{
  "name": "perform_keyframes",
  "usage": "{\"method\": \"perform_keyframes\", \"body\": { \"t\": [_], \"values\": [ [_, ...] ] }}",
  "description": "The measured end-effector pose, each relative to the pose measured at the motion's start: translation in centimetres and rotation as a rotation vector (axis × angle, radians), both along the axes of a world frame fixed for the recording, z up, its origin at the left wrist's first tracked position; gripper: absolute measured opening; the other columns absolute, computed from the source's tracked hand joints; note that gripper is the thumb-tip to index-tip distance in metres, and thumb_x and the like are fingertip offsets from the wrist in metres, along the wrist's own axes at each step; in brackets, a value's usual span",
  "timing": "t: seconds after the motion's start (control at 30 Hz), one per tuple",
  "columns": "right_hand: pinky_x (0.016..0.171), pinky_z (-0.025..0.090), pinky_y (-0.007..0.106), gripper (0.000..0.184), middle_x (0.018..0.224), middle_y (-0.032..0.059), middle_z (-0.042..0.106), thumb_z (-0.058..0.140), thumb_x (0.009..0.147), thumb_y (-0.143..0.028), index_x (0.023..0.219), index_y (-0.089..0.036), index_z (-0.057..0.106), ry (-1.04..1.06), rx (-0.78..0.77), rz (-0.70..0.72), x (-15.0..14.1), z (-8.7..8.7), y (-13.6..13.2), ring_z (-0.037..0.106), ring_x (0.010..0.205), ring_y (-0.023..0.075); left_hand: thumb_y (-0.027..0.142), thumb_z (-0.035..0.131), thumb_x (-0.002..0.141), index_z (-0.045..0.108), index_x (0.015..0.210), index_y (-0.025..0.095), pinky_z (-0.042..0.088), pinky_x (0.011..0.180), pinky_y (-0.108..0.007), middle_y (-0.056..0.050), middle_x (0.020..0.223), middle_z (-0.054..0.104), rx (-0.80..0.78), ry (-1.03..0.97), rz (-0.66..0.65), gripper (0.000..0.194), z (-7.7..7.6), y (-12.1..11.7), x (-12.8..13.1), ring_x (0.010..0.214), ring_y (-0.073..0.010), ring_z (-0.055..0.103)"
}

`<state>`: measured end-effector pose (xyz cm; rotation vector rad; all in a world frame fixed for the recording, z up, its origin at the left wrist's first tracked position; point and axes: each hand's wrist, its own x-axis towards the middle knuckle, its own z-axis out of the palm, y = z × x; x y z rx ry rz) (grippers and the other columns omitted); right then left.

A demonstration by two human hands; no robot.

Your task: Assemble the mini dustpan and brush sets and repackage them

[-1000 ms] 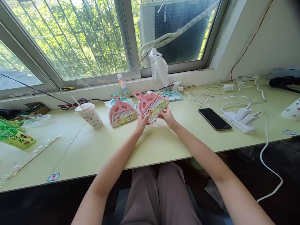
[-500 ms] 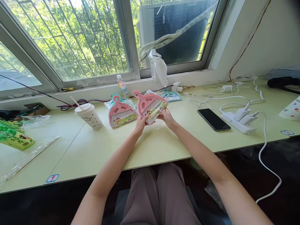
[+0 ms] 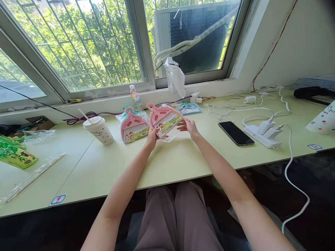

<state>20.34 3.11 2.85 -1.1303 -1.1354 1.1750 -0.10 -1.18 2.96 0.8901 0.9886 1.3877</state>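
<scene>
My left hand (image 3: 152, 136) is closed on the lower left edge of a pink dustpan and brush set (image 3: 164, 120) in clear wrapping, lifted and tilted over the table. My right hand (image 3: 190, 127) is at the set's right corner, its fingers stretched out and apart, the thumb side close to or touching the corner. Loose clear wrapping hangs below the set. Just left of it lies another pink dustpan and brush set (image 3: 134, 127), with a green one (image 3: 127, 108) partly hidden behind. Farther back on the right rests a teal dustpan and brush set (image 3: 190, 107).
A lidded cup with a straw (image 3: 98, 129) stands on the left, near a green snack bag (image 3: 17, 153). A drink bottle (image 3: 136, 97) is by the wall. On the right are a black phone (image 3: 236, 133) and a white power strip (image 3: 263, 136) with cables.
My right hand has drawn a little to the right, its fingers coming out from beneath the set. The held set has shifted slightly left in my left hand.
</scene>
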Motion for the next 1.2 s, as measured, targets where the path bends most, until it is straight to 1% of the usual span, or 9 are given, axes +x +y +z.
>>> {"method": "perform_keyframes", "body": {
  "t": [0.1, 0.2, 0.3, 0.4, 0.57, 0.7, 0.9, 1.03, 1.2],
  "values": [
    [0.068, 0.058, 0.035, 0.039, 0.083, 0.0085, 0.076, 0.036, 0.101, -0.037, 0.089, -0.018, 0.067, -0.346, 0.195, -0.155, 0.3, -0.3, 0.0, 0.070, 0.060, 0.0186, 0.014, 0.059, 0.076, 0.048, 0.130, 0.023, 0.061, 0.056, -0.026, -0.006, 0.108, 0.068, -0.044, -0.100, 0.112, 0.056, 0.0, 0.7, -0.5, 0.076, -0.0171, 0.071],
    [0.091, 0.055, 0.044, 0.028, 0.111, 0.0094, 0.073, 0.043, 0.096, -0.026, 0.109, -0.023, 0.068, -0.622, 0.458, -0.328, 0.8, -0.8, 0.3, 0.070, 0.100, 0.0265, 0.012, 0.057, 0.080, 0.051, 0.127, 0.017, 0.058, 0.054, -0.021, -0.005, 0.092, 0.071, -0.123, -0.184, 0.209, 0.047, 0.2, 1.2, -1.6, 0.072, -0.0159, 0.071],
    [0.104, 0.048, 0.050, 0.047, 0.139, 0.0085, 0.060, 0.054, 0.086, -0.018, 0.132, -0.026, 0.057, -0.687, 0.608, -0.281, 1.1, -1.4, 0.9, 0.051, 0.131, 0.0289, 0.013, 0.056, 0.082, 0.053, 0.123, 0.013, 0.052, 0.045, -0.019, -0.006, 0.081, 0.071, -0.214, -0.183, 0.141, 0.041, 0.7, 1.1, -3.0, 0.063, -0.0167, 0.069],
    [0.107, 0.045, 0.051, 0.054, 0.142, 0.0077, 0.058, 0.060, 0.083, -0.021, 0.136, -0.028, 0.055, -0.627, 0.609, -0.151, 0.9, -1.7, 1.2, 0.048, 0.133, 0.0296, 0.012, 0.054, 0.083, 0.055, 0.117, 0.012, 0.047, 0.038, -0.018, -0.005, 0.072, 0.068, -0.245, -0.152, 0.058, 0.034, 1.0, 0.8, -3.5, 0.050, -0.0144, 0.064],
    [0.103, 0.048, 0.044, 0.048, 0.132, 0.0062, 0.066, 0.062, 0.083, -0.028, 0.131, -0.026, 0.063, -0.431, 0.591, 0.023, 0.7, -1.3, 1.1, 0.059, 0.122, 0.0281, 0.010, 0.051, 0.085, 0.054, 0.105, 0.010, 0.043, 0.033, -0.017, -0.003, 0.062, 0.063, -0.264, -0.114, -0.069, 0.020, 0.6, 0.9, -3.2, 0.041, -0.0124, 0.058],
    [0.101, 0.047, 0.042, 0.052, 0.137, 0.0063, 0.063, 0.067, 0.078, -0.031, 0.130, -0.027, 0.065, -0.384, 0.541, 0.105, 1.1, -1.0, 1.1, 0.056, 0.127, 0.0285, 0.010, 0.051, 0.085, 0.053, 0.101, 0.011, 0.043, 0.033, -0.016, -0.003, 0.062, 0.063, -0.262, -0.113, -0.062, 0.015, 0.4, 1.2, -3.4, 0.040, -0.0115, 0.058],
    [0.103, 0.047, 0.039, 0.053, 0.144, 0.0051, 0.056, 0.067, 0.083, -0.040, 0.135, -0.030, 0.061, -0.351, 0.505, 0.241, 1.1, -0.6, 0.3, 0.051, 0.132, 0.0249, 0.012, 0.054, 0.085, 0.055, 0.099, 0.013, 0.044, 0.034, -0.016, -0.001, 0.062, 0.062, -0.263, -0.124, -0.019, 0.013, 0.5, 1.2, -3.8, 0.040, -0.0095, 0.056],
    [0.102, 0.047, 0.037, 0.040, 0.139, 0.0057, 0.060, 0.057, 0.091, -0.051, 0.123, -0.029, 0.068, -0.340, 0.503, 0.223, 0.7, -1.0, 0.5, 0.049, 0.135, 0.0226, 0.015, 0.059, 0.084, 0.057, 0.096, 0.013, 0.046, 0.037, -0.018, -0.001, 0.065, 0.063, -0.231, -0.120, 0.033, 0.012, 0.4, 1.3, -3.8, 0.045, -0.0096, 0.056],
    [0.106, 0.044, 0.041, 0.035, 0.126, 0.0076, 0.068, 0.050, 0.096, -0.050, 0.099, -0.026, 0.076, -0.380, 0.479, 0.046, 0.2, -1.9, 1.3, 0.055, 0.130, 0.0237, 0.015, 0.062, 0.083, 0.062, 0.093, 0.013, 0.048, 0.040, -0.019, -0.002, 0.063, 0.064, -0.225, -0.034, -0.050, 0.010, 0.3, 0.9, -3.3, 0.048, -0.0102, 0.057]
  ]
}}
